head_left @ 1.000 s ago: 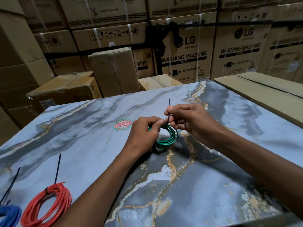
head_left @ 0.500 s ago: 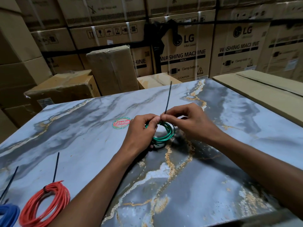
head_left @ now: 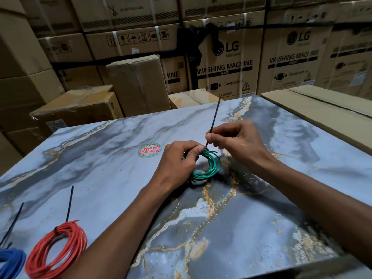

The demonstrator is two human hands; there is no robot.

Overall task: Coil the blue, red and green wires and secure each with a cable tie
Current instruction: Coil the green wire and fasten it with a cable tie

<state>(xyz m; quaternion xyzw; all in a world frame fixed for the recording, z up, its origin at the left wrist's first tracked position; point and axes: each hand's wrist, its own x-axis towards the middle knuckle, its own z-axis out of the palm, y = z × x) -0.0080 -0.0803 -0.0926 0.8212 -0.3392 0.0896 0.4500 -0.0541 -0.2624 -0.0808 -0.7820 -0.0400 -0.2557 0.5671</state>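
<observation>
A small green wire coil [head_left: 211, 170] rests on the marble table [head_left: 100, 168] at the centre. My left hand [head_left: 177, 162] grips the coil's left side, thumb and finger pinching by the tie's head. A black cable tie [head_left: 214, 117] wraps the coil's top, its long tail pointing up and away. My right hand [head_left: 235, 141] pinches that tail just above the coil. At the near left lies a red wire coil [head_left: 58, 250] bound by a black tie with its tail [head_left: 69, 204] sticking out. A blue coil [head_left: 11, 262] sits at the left edge, also tied.
A round red and green sticker [head_left: 150, 150] is stuck on the table left of my hands. A flat cardboard box [head_left: 322, 109] borders the table's right side. Stacked cardboard cartons [head_left: 231, 57] fill the space behind and to the left.
My right hand has pulled the tie's tail further through, so more tail stands above my fingers and the loop sits tight on the green coil.
</observation>
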